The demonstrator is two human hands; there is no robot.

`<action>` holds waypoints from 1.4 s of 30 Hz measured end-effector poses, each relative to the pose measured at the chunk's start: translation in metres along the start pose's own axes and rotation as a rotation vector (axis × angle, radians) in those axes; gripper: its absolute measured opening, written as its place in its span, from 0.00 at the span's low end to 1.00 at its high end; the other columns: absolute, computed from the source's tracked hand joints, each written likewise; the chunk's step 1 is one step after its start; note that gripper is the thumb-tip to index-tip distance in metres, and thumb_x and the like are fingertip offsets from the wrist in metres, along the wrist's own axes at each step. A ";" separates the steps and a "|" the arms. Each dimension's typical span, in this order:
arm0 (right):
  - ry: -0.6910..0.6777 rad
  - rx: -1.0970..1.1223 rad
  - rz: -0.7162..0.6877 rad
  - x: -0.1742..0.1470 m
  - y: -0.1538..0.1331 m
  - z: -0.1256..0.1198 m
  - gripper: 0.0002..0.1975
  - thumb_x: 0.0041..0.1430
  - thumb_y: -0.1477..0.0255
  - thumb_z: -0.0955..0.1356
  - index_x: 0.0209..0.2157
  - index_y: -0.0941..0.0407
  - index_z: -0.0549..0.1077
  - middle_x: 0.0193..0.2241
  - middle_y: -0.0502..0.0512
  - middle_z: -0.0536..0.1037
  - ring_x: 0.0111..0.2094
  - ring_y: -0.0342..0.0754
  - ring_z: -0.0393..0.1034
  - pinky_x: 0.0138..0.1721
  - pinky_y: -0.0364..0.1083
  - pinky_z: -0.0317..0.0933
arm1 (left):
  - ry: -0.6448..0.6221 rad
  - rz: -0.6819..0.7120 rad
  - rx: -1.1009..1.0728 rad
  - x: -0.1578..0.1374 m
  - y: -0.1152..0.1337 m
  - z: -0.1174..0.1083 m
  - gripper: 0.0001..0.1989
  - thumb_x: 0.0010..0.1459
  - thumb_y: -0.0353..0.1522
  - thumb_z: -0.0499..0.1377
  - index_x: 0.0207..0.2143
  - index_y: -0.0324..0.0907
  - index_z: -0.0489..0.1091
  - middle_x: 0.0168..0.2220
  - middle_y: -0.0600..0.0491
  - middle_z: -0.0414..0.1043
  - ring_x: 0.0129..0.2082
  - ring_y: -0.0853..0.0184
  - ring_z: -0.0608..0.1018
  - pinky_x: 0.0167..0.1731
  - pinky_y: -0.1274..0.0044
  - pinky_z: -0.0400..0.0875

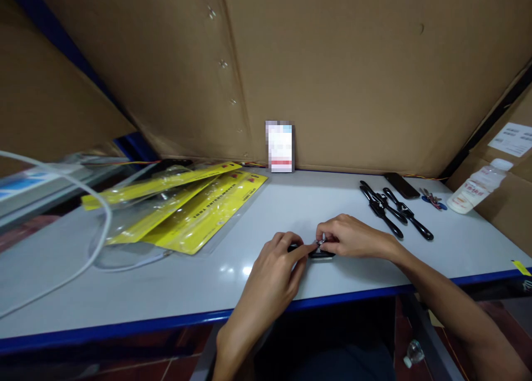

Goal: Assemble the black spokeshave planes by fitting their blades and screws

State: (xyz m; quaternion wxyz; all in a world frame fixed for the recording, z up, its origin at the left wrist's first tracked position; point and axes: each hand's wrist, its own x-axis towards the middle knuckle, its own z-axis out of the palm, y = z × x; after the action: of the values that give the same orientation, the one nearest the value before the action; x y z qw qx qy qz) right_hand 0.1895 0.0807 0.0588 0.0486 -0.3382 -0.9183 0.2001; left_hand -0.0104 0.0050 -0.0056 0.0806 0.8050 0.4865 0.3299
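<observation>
A black spokeshave [322, 254] lies near the table's front edge, between my two hands. My left hand [279, 264] is closed around its left handle, with the index finger reaching to the middle of the tool. At that middle, my right hand [337, 236] pinches a small silvery metal piece [321, 238], which looks like a screw or knob. Fingers cover much of the tool, and its right handle is hidden behind my right hand. Several similar black spokeshaves [380, 209] lie together to the right, beyond my right forearm.
Yellow-backed clear plastic packages [208, 212] are spread at the left, near a white cable [107, 226]. A lit phone [281, 147] leans on the cardboard wall [332, 65]. At the right are a dark flat case [402, 185], keys [433, 199] and a milky bottle [477, 188].
</observation>
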 end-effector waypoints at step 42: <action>-0.101 0.321 -0.035 -0.003 0.003 -0.004 0.04 0.55 0.79 0.72 0.32 0.57 0.78 0.25 0.45 0.73 0.27 0.40 0.67 0.32 0.41 0.59 | 0.007 0.004 -0.010 0.000 0.000 0.000 0.20 0.66 0.26 0.51 0.52 0.51 0.77 0.43 0.49 0.73 0.43 0.58 0.73 0.41 0.65 0.70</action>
State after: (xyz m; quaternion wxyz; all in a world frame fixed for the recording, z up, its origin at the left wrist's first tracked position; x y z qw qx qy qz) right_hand 0.1943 0.0823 0.0612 0.0593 -0.2994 -0.8817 0.3599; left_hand -0.0109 0.0050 -0.0055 0.0825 0.8044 0.4835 0.3353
